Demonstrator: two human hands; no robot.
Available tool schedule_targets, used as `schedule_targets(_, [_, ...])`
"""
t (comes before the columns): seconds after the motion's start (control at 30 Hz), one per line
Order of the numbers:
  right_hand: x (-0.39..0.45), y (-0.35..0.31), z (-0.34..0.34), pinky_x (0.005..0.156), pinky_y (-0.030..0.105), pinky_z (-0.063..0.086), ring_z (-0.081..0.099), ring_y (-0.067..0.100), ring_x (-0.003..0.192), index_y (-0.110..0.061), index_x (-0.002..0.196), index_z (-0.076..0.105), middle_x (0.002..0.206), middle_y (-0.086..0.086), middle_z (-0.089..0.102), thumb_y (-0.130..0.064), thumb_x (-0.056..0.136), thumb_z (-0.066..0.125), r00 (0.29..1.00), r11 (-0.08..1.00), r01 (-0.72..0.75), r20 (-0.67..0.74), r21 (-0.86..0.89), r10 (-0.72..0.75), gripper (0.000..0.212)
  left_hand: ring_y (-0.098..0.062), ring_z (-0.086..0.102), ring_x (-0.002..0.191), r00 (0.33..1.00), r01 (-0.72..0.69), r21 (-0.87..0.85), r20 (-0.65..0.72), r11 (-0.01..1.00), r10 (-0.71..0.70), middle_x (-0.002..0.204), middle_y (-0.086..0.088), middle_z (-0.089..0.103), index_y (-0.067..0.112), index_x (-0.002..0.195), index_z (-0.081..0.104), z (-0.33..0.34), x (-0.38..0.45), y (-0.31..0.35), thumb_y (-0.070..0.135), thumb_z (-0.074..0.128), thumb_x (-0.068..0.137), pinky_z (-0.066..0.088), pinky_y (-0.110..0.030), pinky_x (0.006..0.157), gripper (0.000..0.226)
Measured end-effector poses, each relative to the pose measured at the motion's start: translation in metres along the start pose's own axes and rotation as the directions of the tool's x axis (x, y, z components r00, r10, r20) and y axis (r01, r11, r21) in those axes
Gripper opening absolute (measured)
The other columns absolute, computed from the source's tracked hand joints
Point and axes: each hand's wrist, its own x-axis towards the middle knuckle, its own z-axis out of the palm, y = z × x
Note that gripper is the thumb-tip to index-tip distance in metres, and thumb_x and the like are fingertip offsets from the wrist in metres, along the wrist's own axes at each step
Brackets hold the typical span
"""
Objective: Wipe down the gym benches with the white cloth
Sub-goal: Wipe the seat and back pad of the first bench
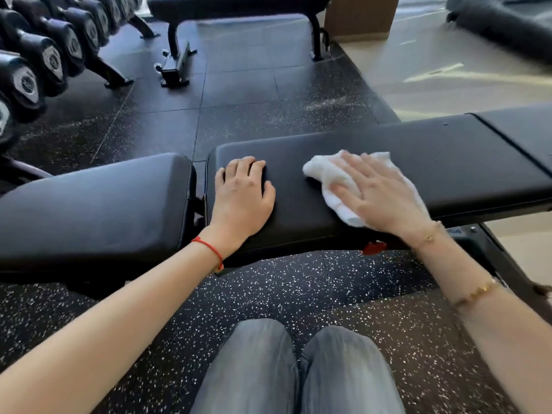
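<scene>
Speckled rubber floor [343, 288] runs under the person's knees, nearest the camera. Just beyond, a black bench [418, 162] stretches left to right across the view. Both hands lie on its pad: the left hand [242, 195] rests with fingers loosely bent, holding nothing, bracing near the pad's left end; the right hand [377, 195] lies flat, fingers spread, pressing the cloth [325, 174] onto the pad. Most unwiped pad seems to lie rightward, along the bench's long axis, so the right hand is better placed. Farther off stand dumbbells [38, 64] and another bench [236, 7].
</scene>
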Motion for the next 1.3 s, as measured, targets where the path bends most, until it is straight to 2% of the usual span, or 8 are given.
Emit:
schedule_targets(0.17, [0.069, 0.006, -0.008, 0.123, 0.047, 0.004, 0.009, 0.021, 0.153, -0.032, 0.157, 0.015, 0.166, -0.007, 0.013, -0.06, 0.101, 0.019, 0.968, 0.968, -0.249, 0.015, -0.02, 0.249, 0.063, -0.027, 0.034, 0.138, 1.0, -0.004, 0.027, -0.001, 1.0, 0.004, 0.144, -0.006, 0.044, 0.013, 0.138, 0.047, 0.001, 0.001, 0.002, 0.032, 0.042, 0.096, 0.021, -0.048, 0.117, 0.047])
schedule_targets(0.4, [0.048, -0.022, 0.0, 0.123, 0.044, 0.001, 0.005, 0.017, 0.153, -0.029, 0.159, 0.01, 0.166, -0.01, 0.009, -0.062, 0.1, 0.019, 0.999, 1.0, -0.009, 0.047, -0.017, 0.01, 0.068, -0.028, 0.036, 0.136, 1.0, 0.003, 0.027, -0.006, 1.0, -0.003, 0.142, -0.007, 0.047, 0.013, 0.135, 0.05, 0.004, 0.001, 0.002, 0.032, 0.044, 0.093, 0.023, -0.05, 0.116, 0.046])
schedule_targets(0.53, [-0.005, -0.019, 0.0, 0.123, 0.039, 0.006, 0.008, 0.01, 0.152, -0.041, 0.156, 0.009, 0.164, -0.019, 0.012, -0.067, 0.095, 0.013, 0.992, 0.992, 0.128, 0.014, 0.004, -0.128, 0.066, -0.026, 0.04, 0.134, 0.999, 0.002, 0.015, -0.033, 1.0, -0.001, 0.139, -0.005, 0.05, 0.015, 0.131, 0.053, 0.003, 0.0, 0.002, 0.032, 0.046, 0.092, 0.026, -0.049, 0.114, 0.044])
schedule_targets(0.6, [-0.011, 0.0, -0.004, 0.124, 0.039, 0.012, 0.012, 0.009, 0.152, -0.045, 0.155, 0.011, 0.163, -0.021, 0.014, -0.069, 0.094, 0.012, 0.993, 0.993, 0.12, 0.002, 0.016, -0.12, 0.066, -0.026, 0.041, 0.133, 0.999, 0.007, 0.0, -0.044, 1.0, -0.007, 0.138, -0.004, 0.052, 0.015, 0.131, 0.055, 0.003, 0.0, 0.002, 0.031, 0.048, 0.091, 0.028, -0.048, 0.113, 0.043])
schedule_targets(0.83, [0.087, 0.056, -0.017, 0.122, 0.047, 0.013, 0.019, 0.024, 0.15, -0.026, 0.157, 0.02, 0.165, -0.003, 0.02, -0.054, 0.103, 0.021, 0.998, 0.993, -0.053, 0.014, -0.109, 0.055, 0.061, -0.022, 0.044, 0.133, 0.996, 0.044, -0.034, -0.082, 0.998, -0.047, 0.138, -0.002, 0.055, 0.016, 0.129, 0.058, 0.003, 0.0, 0.004, 0.029, 0.054, 0.09, 0.028, -0.044, 0.115, 0.042])
schedule_targets(1.0, [0.071, 0.012, -0.005, 0.123, 0.043, 0.001, 0.004, 0.018, 0.153, -0.029, 0.159, 0.015, 0.166, -0.01, 0.009, -0.058, 0.102, 0.026, 0.973, 0.977, 0.211, 0.089, 0.009, -0.211, 0.065, -0.022, 0.047, 0.133, 0.996, 0.042, -0.023, -0.071, 0.999, -0.044, 0.136, -0.001, 0.057, 0.017, 0.129, 0.059, -0.002, 0.0, 0.007, 0.03, 0.053, 0.089, 0.033, -0.045, 0.114, 0.042])
schedule_targets(1.13, [0.01, 0.051, -0.008, 0.124, 0.04, 0.005, 0.009, 0.015, 0.153, -0.037, 0.158, 0.015, 0.165, -0.015, 0.013, -0.066, 0.097, 0.017, 0.909, 0.91, 0.415, 0.05, 0.005, -0.414, 0.067, -0.022, 0.049, 0.131, 0.996, 0.058, -0.007, -0.061, 0.998, -0.058, 0.136, -0.002, 0.058, 0.016, 0.129, 0.06, -0.008, -0.002, 0.013, 0.034, 0.047, 0.087, 0.037, -0.045, 0.112, 0.047])
schedule_targets(1.3, [0.04, 0.122, -0.02, 0.122, 0.036, 0.005, 0.013, 0.019, 0.153, -0.031, 0.157, 0.017, 0.166, -0.008, 0.015, -0.066, 0.097, 0.018, 0.963, 0.961, 0.27, 0.038, -0.061, -0.268, 0.07, -0.026, 0.055, 0.125, 0.989, 0.125, 0.109, -0.087, 0.986, -0.116, 0.132, -0.006, 0.062, 0.015, 0.124, 0.064, -0.011, -0.006, 0.025, 0.038, 0.047, 0.087, 0.041, -0.047, 0.107, 0.047])
